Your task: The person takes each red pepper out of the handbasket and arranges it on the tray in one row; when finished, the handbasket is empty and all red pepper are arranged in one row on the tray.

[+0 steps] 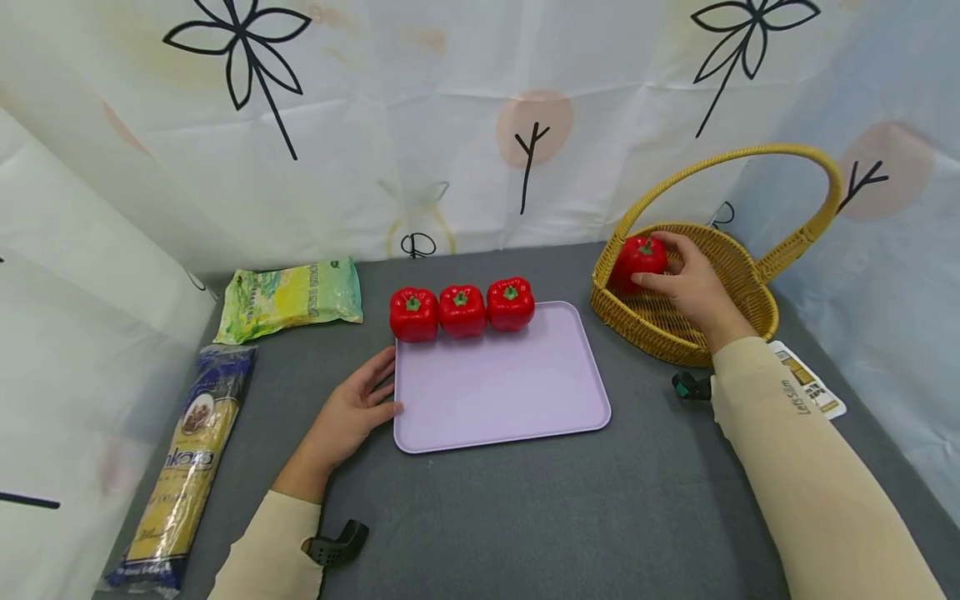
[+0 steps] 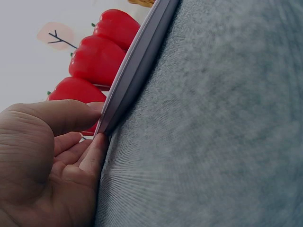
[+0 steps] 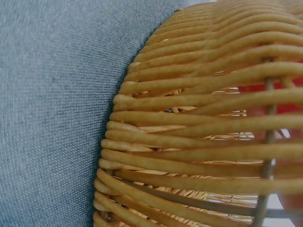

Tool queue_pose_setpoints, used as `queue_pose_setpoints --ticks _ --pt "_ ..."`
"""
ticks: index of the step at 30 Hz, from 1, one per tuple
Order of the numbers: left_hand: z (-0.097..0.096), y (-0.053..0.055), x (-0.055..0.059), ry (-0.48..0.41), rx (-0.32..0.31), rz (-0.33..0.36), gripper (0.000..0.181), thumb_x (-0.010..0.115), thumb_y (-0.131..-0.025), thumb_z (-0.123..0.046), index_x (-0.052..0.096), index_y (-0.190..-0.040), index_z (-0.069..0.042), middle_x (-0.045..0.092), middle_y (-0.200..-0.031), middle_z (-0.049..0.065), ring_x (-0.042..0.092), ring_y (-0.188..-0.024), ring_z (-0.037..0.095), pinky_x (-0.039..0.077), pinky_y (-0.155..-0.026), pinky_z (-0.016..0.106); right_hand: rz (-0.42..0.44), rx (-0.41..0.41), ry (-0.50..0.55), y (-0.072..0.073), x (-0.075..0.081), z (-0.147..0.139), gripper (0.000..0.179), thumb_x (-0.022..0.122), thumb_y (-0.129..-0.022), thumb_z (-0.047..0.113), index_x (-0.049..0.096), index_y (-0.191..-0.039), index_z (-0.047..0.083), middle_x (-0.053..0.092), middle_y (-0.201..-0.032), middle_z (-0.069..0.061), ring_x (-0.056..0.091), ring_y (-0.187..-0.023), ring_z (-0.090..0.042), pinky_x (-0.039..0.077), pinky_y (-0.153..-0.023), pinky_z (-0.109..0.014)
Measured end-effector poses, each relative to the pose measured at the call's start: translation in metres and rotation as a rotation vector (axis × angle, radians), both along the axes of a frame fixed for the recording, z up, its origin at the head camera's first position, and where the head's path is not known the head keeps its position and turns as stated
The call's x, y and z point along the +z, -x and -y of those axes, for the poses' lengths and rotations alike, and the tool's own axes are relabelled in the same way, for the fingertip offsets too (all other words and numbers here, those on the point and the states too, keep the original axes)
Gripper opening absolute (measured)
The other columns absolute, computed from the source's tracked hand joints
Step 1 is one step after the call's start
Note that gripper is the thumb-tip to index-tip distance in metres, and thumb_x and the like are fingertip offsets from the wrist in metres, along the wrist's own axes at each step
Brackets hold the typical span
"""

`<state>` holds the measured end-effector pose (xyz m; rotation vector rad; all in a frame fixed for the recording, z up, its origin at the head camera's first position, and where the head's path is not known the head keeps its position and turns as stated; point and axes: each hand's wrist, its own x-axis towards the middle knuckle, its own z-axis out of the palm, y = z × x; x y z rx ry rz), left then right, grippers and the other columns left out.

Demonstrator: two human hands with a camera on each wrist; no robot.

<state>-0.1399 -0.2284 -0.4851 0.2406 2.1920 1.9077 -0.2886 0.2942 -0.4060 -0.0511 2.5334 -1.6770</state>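
In the head view three red bell peppers (image 1: pixel 462 312) stand in a row along the back edge of a light purple tray (image 1: pixel 495 383). My left hand (image 1: pixel 357 408) is at the tray's left edge; the left wrist view shows its thumb and a fingertip pinching the rim (image 2: pixel 124 80). Over at the right, my right hand (image 1: pixel 693 283) grips another red bell pepper (image 1: pixel 637 262) inside a yellow wicker basket (image 1: pixel 652 337). Woven strands (image 3: pixel 189 123) fill much of the right wrist view, with red showing through the gaps and most of that hand hidden.
A green and yellow packet (image 1: pixel 292 300) lies at the back left. Nearer on the left is a long pasta bag (image 1: pixel 187 467). The basket's handle (image 1: pixel 750 152) arches high, and a white card (image 1: pixel 813 383) lies partly under the right sleeve. Patterned cloth (image 1: pixel 450 125) hangs behind the table.
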Motion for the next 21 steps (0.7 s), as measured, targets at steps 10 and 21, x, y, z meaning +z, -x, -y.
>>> queue_pose_setpoints --ticks 10,21 --pt "0.000 0.000 0.000 -0.004 -0.001 0.010 0.089 0.074 -0.097 0.011 0.026 -0.171 -0.001 0.028 -0.176 0.014 0.033 -0.159 0.032 0.043 -0.115 0.032 -0.114 -0.001 -0.040 -0.011 0.011 0.005 0.084 0.081 -0.102 0.026 0.032 -0.169 0.014 0.042 -0.160 -0.013 0.046 -0.147 -0.033 0.052 -0.110 -0.028" --pt "0.001 0.000 0.000 0.003 0.007 0.012 0.089 0.075 -0.098 0.009 0.027 -0.172 -0.002 0.029 -0.176 0.013 0.033 -0.159 0.032 0.043 -0.115 0.032 -0.203 -0.024 -0.095 -0.031 0.026 0.010 0.084 0.085 -0.099 0.026 0.037 -0.167 0.014 0.044 -0.159 -0.011 0.048 -0.142 -0.033 0.054 -0.104 -0.026"
